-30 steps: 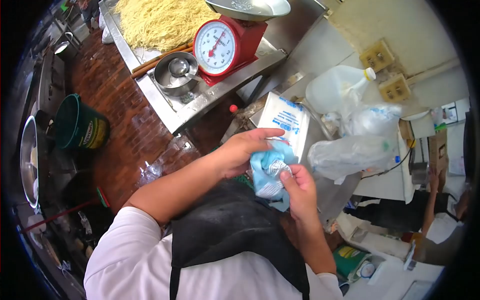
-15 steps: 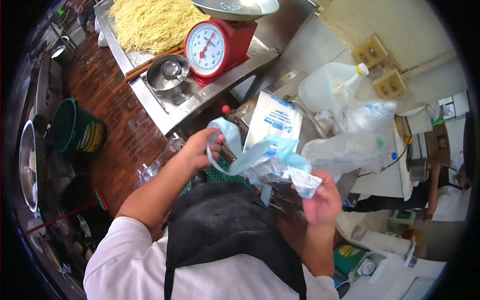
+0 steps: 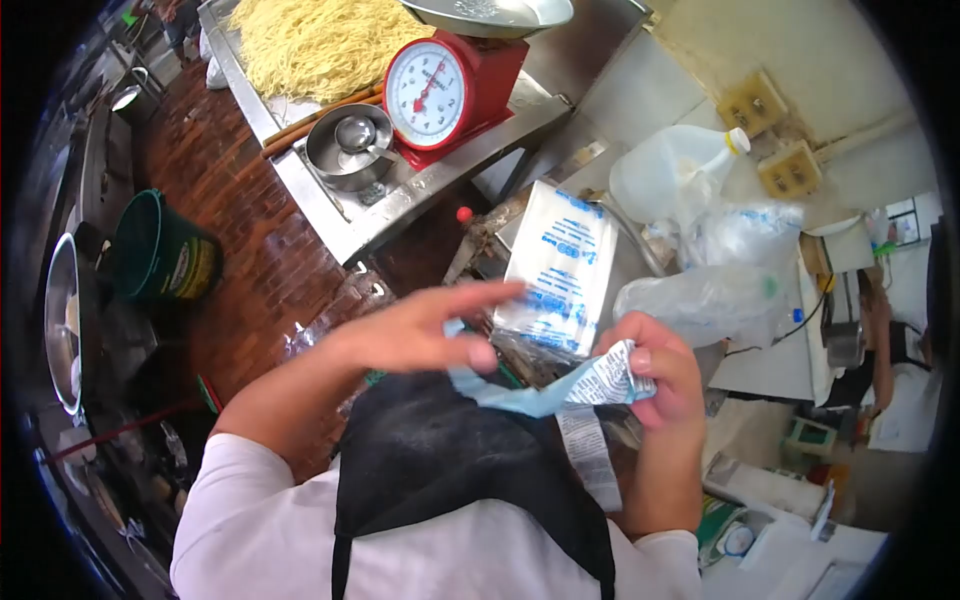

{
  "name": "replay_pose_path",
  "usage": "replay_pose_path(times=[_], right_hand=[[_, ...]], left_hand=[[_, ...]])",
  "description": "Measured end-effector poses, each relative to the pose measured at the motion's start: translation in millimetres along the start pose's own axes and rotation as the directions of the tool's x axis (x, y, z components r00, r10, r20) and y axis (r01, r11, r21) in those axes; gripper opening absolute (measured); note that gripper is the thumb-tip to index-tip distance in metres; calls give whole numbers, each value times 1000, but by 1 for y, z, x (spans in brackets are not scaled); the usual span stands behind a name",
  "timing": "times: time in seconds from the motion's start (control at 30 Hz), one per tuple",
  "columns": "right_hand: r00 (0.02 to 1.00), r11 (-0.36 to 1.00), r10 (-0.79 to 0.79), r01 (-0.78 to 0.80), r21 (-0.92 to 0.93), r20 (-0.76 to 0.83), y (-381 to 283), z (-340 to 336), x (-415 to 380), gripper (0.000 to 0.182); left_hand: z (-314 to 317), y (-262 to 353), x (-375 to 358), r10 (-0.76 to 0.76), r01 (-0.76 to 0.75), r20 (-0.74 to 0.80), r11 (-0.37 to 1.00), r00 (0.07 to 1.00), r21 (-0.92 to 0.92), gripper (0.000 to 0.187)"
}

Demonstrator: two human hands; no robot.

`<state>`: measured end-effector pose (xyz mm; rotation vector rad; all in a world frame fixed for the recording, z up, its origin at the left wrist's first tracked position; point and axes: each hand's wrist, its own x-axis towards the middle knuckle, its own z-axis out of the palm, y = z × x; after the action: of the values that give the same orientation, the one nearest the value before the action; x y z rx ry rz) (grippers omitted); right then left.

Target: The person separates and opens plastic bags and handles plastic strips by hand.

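My right hand point(image 3: 662, 372) is closed on one end of a crumpled, torn plastic wrapper point(image 3: 530, 399), light blue with a white part covered in small print. From that grip the wrapper sags leftward in front of the black apron, and a printed strip point(image 3: 590, 450) hangs down beside the forearm. My left hand point(image 3: 430, 328), slightly blurred, is open with thumb and index finger spread; the wrapper's far end lies right beside it. Just beyond both hands rests a white pack of plastic bags point(image 3: 562, 250) with blue lettering, and the left fingertips overlap its lower left edge in this view.
A steel table point(image 3: 365, 232) bears yellow noodles point(image 3: 315, 45), a red dial scale point(image 3: 480, 90) and a steel bowl point(image 3: 345, 170) with a ladle. At right are a plastic jug point(image 3: 665, 170) and clear bags point(image 3: 700, 305). A green bucket point(image 3: 165, 250) stands left. Another person's arm point(image 3: 880, 340) shows far right.
My left hand has let go of the wrapper and its fingers have spread toward the bag pack. The wrapper has dropped lower, still held by my right hand.
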<state>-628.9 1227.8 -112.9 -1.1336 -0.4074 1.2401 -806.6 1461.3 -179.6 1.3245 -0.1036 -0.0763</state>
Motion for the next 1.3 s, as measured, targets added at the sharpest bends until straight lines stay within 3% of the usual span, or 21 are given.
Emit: replay_pose_path(times=[0.03,0.1,0.17,0.2,0.27,0.37,0.5,0.57,0.67,0.7,0.77,0.8,0.83,0.87,0.97,1.0,1.1,1.17,1.2,1.3], right_hand=[[1000,1000,19,-19,-11,3,-2,4,5,28],[998,992,50,-55,-111,-47,-7,6,12,25],[996,963,55,-70,-259,-65,-11,-6,15,23],[1000,967,-3,2,-253,-4,-13,-12,18,21],[986,963,-124,147,-227,110,-15,-23,22,17],[979,979,-185,191,-73,83,-24,-20,21,19],[954,964,-249,226,141,166,-14,-24,25,31],[950,957,-270,248,148,157,-11,-27,26,33],[950,957,-275,254,142,149,-7,-22,20,26],[949,965,-258,260,14,179,-6,-15,16,24],[949,933,-220,273,-235,226,-3,6,6,21],[900,759,-229,404,-511,371,-11,26,4,19],[844,486,-185,524,-699,504,-22,48,1,18],[821,304,-237,571,-763,520,-27,67,-2,28],[768,439,-618,516,-736,170,-10,38,5,37],[846,744,-518,372,-555,-128,-5,28,10,48],[980,935,-165,119,-335,-110,31,-4,24,61],[986,985,-58,82,-150,157,39,6,26,68],[990,999,-35,37,-18,134,44,14,28,64],[982,988,89,-108,112,167,57,1,31,56]], left_hand=[[13,12,7,63,-60,128,998,990,-25,81],[40,24,18,29,-9,127,988,991,-152,60],[33,12,24,-144,166,119,965,982,-201,43],[28,8,28,-233,255,122,941,965,-222,35],[17,9,31,-286,300,97,932,953,-201,26],[3,-1,36,-311,318,63,925,948,-206,20],[-2,-6,39,-280,291,81,923,957,-252,20],[-3,-3,39,-259,278,103,926,960,-256,20],[-3,-3,39,-144,147,44,986,989,-84,15],[-4,-1,39,-90,88,8,985,996,149,13],[-6,6,40,24,-10,-15,812,1000,584,11],[-7,-8,46,268,-176,-10,660,963,730,14],[-5,-11,51,349,-188,-75,659,934,728,15],[-3,-12,55,427,-201,-138,655,894,728,16],[6,-13,63,591,-280,-270,673,760,685,17],[9,-12,66,622,-321,-302,689,723,650,17],[10,-8,73,638,-370,-368,726,676,580,14],[9,-7,76,617,-372,-399,757,678,538,12],[8,-6,79,584,-398,-424,799,692,452,9],[4,-7,90,373,-526,-572,842,730,-122,8]])
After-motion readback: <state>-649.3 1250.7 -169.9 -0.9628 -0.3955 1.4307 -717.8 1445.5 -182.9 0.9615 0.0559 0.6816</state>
